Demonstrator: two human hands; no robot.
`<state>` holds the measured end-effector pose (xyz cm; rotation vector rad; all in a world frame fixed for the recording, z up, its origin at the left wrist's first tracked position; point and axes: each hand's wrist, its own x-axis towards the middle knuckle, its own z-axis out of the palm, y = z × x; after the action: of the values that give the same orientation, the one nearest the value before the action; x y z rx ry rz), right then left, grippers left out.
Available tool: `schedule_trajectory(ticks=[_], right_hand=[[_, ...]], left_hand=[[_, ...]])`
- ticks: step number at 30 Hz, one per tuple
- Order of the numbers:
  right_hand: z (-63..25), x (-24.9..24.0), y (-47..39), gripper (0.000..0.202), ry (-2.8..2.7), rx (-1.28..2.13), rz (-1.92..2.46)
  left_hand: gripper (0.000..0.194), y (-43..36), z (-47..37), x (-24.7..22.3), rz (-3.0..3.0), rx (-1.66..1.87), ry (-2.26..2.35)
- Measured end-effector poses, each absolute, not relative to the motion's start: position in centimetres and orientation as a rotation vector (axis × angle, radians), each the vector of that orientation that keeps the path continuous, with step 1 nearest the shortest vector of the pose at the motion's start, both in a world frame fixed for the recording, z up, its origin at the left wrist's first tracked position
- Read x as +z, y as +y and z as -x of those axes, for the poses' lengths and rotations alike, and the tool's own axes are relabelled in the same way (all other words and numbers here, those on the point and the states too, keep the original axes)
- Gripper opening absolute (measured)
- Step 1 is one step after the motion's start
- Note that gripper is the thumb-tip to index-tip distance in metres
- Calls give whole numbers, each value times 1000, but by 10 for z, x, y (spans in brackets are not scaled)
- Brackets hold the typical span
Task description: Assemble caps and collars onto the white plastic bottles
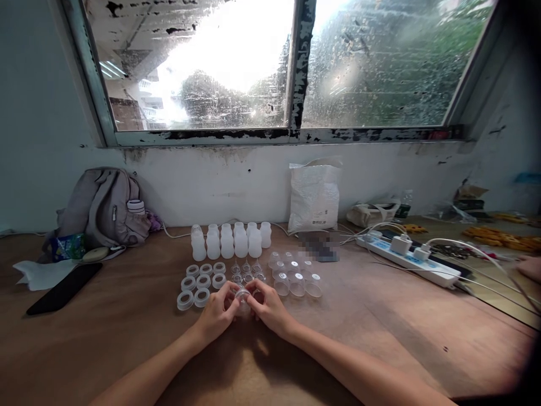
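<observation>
While your forearms reach in from the bottom edge and meet at the middle of the table [359, 349], your left hand [217, 310] and your right hand [268, 307] both grip one small clear piece [242, 294] with a round rim, thumbs toward you and fingers bent around its far side. That piece sits between your fingertips, at the centre of the dial; its lower part is too blurred to make out. Just beyond your fingers, at 12 o'clock, stand clear nipples [247, 269] with thin pointed tips, partly hidden by your hands. Near your left hand, at 10 o'clock, eight translucent rings [203, 281] lie in rows, and near your right hand, at 2 o'clock, clear domed caps [297, 286] stand in rows. Farther off at 12 o'clock, white bottles [227, 242] stand upright close together, with a white bag [315, 197] against the wall at 1 o'clock. At 10 o'clock a grey backpack [114, 203] leans by the wall, well apart from you; a black phone-like slab [63, 289] lies at 9 o'clock. Between 2 and 3 o'clock, a white power strip [406, 259] holds plugged-in chargers.
</observation>
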<state>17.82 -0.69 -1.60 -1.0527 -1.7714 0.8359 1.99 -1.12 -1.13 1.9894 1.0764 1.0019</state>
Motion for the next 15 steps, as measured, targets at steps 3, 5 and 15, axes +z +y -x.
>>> schedule_trajectory(ticks=[3, 5, 15], right_hand=[[-177, -14, -8, 9, -1777, 791, 1050], [-176, -13, -9, 10, -1778, 759, 1049], [-178, -15, -6, 14, -1810, 806, 1030]], left_hand=[[18, -13, -21, -12, -2004, 1022, 1113], [16, -13, -22, -13, -2015, 1029, 1123], [18, -10, -19, -14, -1956, 976, 1064]])
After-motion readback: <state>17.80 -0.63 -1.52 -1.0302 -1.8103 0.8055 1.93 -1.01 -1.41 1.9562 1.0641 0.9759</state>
